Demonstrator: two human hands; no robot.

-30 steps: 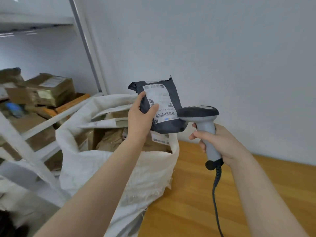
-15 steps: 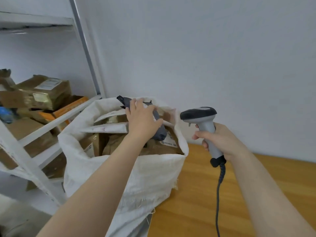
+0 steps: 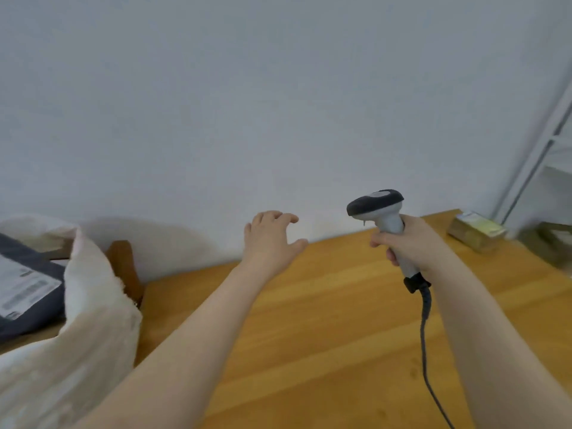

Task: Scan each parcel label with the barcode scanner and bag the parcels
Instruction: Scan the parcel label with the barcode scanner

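- The left hand (image 3: 272, 239) hovers over the far edge of the wooden table (image 3: 309, 335), near the middle of the view. Its fingers are spread and loosely bent, the thumb is out to the right, and it holds nothing.
- The right hand (image 3: 414, 243) is to its right, with fingers and thumb wrapped round the pale grey handle of the barcode scanner (image 3: 376, 203).
- The scanner stands roughly upright. Its dark head is on top and points left, towards the left hand, and the two are apart.
- A dark cable (image 3: 423, 335) runs from the foot of the handle down beside the right forearm to the near edge of the view.
- At the left, a white woven sack (image 3: 93, 320) stands open beside the table's left end.
- A dark grey parcel (image 3: 34, 254) lies tilted in the sack's mouth with its white label (image 3: 24, 287) facing up. The print on the label is blurred.
- A brown wooden post (image 3: 122, 258) shows just behind the sack, against the pale wall (image 3: 247, 88).
- On the far right corner of the table lies a brown parcel (image 3: 476, 232) with a pale label on top, well apart from both hands.
- Just right of it, a darker box (image 3: 551, 246) sits blurred at the edge of the view.
- A white metal shelf frame (image 3: 538, 156) rises at the far right.
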